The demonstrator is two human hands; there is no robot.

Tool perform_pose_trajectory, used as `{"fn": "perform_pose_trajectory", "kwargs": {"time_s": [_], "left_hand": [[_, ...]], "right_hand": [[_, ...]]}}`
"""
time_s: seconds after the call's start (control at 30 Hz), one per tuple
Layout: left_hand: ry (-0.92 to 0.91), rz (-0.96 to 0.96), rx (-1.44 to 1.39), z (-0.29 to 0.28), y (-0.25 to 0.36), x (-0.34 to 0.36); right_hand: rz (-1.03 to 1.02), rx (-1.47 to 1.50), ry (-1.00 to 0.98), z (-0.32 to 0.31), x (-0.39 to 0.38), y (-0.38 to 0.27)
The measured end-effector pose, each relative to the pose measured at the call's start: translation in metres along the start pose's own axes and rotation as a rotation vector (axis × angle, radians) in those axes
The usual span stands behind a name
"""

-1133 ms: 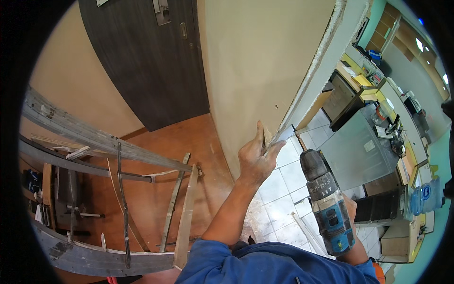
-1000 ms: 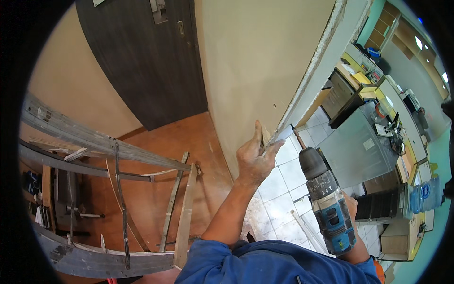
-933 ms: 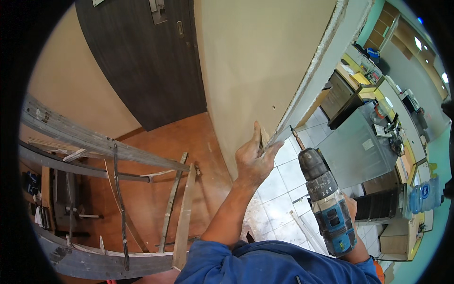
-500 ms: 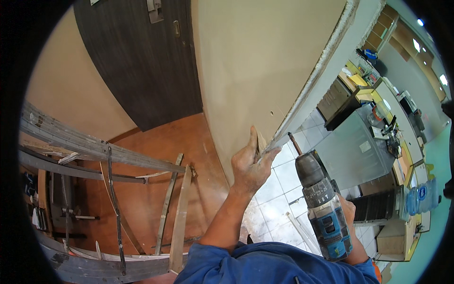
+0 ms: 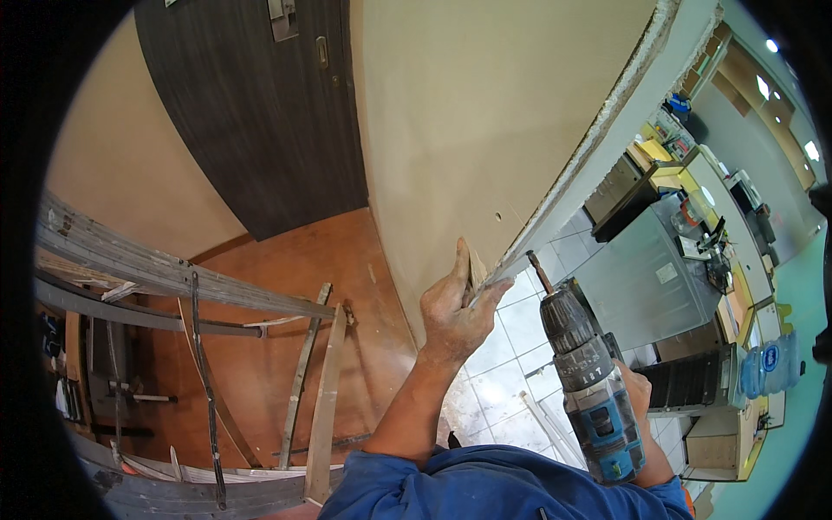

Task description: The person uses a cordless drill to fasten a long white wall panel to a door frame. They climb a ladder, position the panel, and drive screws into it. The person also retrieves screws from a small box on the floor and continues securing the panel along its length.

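My left hand [image 5: 451,316] is closed at the lower end of the cut wall edge [image 5: 572,165], thumb up. A thin pale wooden piece [image 5: 477,267] sits between its thumb and fingers, against the wall; its far part is hidden. To the right, my right hand [image 5: 637,390] is wrapped round a blue and black cordless drill [image 5: 598,407], its grip mostly hidden behind the body. The dark bit [image 5: 539,272] points up and slightly left. Its tip is close beside the wall edge; contact cannot be told. A small hole [image 5: 497,217] shows in the beige wall face.
An aluminium ladder [image 5: 173,260] and wooden strips [image 5: 325,399] stand at the left over the reddish-brown floor [image 5: 251,364]. A dark door [image 5: 269,121] is behind. At the right are a grey refrigerator [image 5: 637,295], a cluttered counter [image 5: 737,269] and a blue water bottle [image 5: 770,364].
The view has shifted slightly, so the upper wall edge sits farther right. The drill's chuck looked smooth before; now its ridges show. Both hands keep nearly the same places and grips.
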State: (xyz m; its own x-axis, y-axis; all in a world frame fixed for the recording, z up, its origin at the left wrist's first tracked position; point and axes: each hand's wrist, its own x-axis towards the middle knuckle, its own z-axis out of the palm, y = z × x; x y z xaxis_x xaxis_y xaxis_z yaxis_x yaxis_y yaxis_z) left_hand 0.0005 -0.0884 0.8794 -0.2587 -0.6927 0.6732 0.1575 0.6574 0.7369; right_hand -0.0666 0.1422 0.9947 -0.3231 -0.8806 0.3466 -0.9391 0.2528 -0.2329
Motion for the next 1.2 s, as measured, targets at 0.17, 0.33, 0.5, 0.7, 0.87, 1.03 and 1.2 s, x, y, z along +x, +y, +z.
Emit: {"fn": "perform_pose_trajectory", "kwargs": {"time_s": [0.17, 0.33, 0.5, 0.7, 0.87, 1.03, 1.2], "left_hand": [[-0.011, 0.004, 0.028, -0.002, -0.001, 0.000], [-0.001, 0.005, 0.044, -0.005, 0.005, 0.003], [-0.007, -0.037, 0.075, -0.005, 0.009, 0.002], [-0.021, -0.078, 0.017, -0.003, 0.008, 0.001], [-0.008, -0.038, 0.012, -0.004, 0.006, 0.001], [-0.051, -0.089, 0.026, -0.006, 0.009, 0.002], [-0.059, -0.206, -0.050, -0.007, 0.017, 0.000]], "right_hand": [[0.010, 0.136, -0.023, -0.007, 0.003, -0.002], [0.084, 0.241, -0.075, -0.008, 0.004, -0.003], [0.016, 0.211, -0.052, -0.008, 0.002, 0.000], [0.066, 0.200, -0.086, -0.017, 0.003, -0.001], [0.037, 0.248, -0.044, -0.018, 0.005, -0.002], [0.041, 0.195, -0.037, -0.017, 0.001, 0.003], [0.120, 0.074, -0.082, -0.004, -0.007, 0.012]]}}
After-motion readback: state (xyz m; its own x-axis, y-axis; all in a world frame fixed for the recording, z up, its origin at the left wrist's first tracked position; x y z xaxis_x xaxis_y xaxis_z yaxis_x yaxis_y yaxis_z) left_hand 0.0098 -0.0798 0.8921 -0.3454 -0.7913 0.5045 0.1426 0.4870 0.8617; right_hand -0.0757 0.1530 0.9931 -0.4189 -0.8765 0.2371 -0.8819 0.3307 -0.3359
